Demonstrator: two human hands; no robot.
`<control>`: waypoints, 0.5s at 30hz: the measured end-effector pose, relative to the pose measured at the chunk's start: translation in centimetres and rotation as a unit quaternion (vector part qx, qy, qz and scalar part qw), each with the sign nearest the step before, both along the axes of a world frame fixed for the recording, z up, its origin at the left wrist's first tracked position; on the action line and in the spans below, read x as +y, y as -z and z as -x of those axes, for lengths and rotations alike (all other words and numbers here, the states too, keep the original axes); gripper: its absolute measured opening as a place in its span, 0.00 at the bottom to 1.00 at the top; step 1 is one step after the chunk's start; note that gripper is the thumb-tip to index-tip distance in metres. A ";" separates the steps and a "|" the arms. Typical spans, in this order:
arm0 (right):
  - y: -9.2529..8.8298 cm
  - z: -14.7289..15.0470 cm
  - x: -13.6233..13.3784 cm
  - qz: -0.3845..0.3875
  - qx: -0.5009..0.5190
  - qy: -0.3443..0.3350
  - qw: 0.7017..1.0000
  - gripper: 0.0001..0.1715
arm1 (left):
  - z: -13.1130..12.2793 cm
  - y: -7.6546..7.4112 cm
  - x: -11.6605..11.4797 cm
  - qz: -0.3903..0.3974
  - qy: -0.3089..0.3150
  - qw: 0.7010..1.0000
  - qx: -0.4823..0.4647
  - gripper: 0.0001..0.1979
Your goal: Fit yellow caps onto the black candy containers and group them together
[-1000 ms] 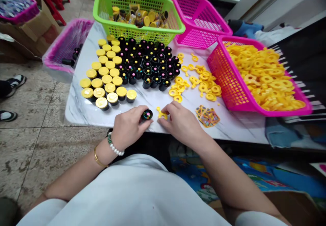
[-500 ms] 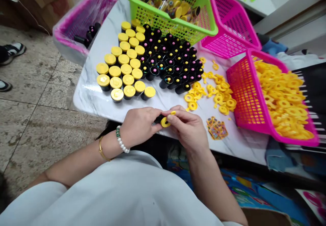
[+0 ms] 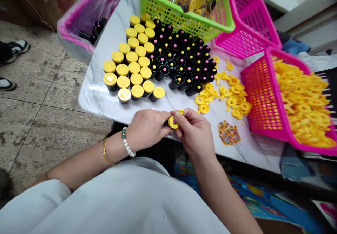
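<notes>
My left hand [image 3: 147,127] is closed around a small black tube [image 3: 165,123], mostly hidden by the fingers. Thumb and fingers of my right hand [image 3: 198,134] pinch a yellow ring-shaped cap [image 3: 171,125] with a small flip lid [image 3: 181,111] at the tube's end. A pink tip shows through the ring's hole; whether the cap is fully seated I cannot tell. Beyond my hands stand several yellow-capped black tubes [image 3: 137,91] and, right of them, several open black tubes [image 3: 181,61] with pink or yellow tips inside.
Loose yellow caps [image 3: 232,101] and a small pile of printed cards [image 3: 228,133] lie on the marble-patterned table [image 3: 97,102]. A pink basket [image 3: 259,97] full of yellow caps stands right, a green basket [image 3: 184,18] behind. A plastic-lined pink basket [image 3: 68,30] stands left, near a person's shoe [image 3: 18,48].
The yellow cap has turned and now lines up with the tube's end, the pink tip visible in its hole. The whole view has shifted slightly; both hands keep their hold.
</notes>
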State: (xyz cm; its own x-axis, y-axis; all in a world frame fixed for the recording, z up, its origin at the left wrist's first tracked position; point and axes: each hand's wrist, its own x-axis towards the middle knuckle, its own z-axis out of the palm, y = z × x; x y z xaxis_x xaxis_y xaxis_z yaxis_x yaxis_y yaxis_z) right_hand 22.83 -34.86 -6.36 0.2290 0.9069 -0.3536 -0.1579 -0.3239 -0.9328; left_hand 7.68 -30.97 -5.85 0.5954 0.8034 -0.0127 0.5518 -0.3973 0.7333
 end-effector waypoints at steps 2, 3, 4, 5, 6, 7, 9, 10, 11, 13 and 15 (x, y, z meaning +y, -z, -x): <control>0.0 0.0 -0.1 0.005 -0.002 -0.008 1.000 0.15 | 0.1 -0.6 0.0 0.091 0.023 0.994 -0.059 0.08; 0.0 0.0 -0.1 0.004 -0.004 -0.011 1.000 0.15 | 0.1 -0.8 -0.1 0.139 0.024 0.986 -0.088 0.08; 0.0 0.0 -0.2 0.000 -0.008 -0.015 1.000 0.15 | 0.0 -0.9 -0.2 0.181 0.014 0.977 -0.114 0.09; 0.0 0.0 -0.2 -0.006 -0.016 -0.018 1.000 0.14 | -0.1 -0.8 -0.3 0.212 -0.005 0.968 -0.133 0.10; 0.0 0.0 -0.2 -0.012 -0.027 -0.019 0.999 0.14 | -0.3 -0.7 -0.5 0.228 -0.029 0.962 -0.145 0.11; 0.1 0.0 -0.2 -0.017 -0.038 -0.021 0.999 0.14 | -0.4 -0.5 -0.6 0.237 -0.049 0.958 -0.152 0.12; 0.2 0.1 -0.2 -0.026 -0.057 -0.018 0.998 0.13 | -0.7 0.0 -0.9 0.242 -0.062 0.955 -0.161 0.12; 0.2 0.1 -0.1 -0.031 -0.064 -0.015 0.997 0.13 | -0.7 0.1 -1.0 0.236 -0.060 0.956 -0.161 0.13; 0.3 0.2 -0.1 -0.034 -0.067 -0.013 0.997 0.13 | -0.7 0.3 -1.2 0.225 -0.056 0.960 -0.158 0.13; 0.2 0.3 -0.2 -0.031 -0.067 -0.018 0.997 0.14 | -0.6 0.4 -1.4 0.192 -0.053 0.968 -0.154 0.12; 0.1 0.1 -0.3 -0.013 -0.057 -0.037 0.998 0.17 | -0.5 0.4 -1.6 0.152 -0.057 0.976 -0.147 0.13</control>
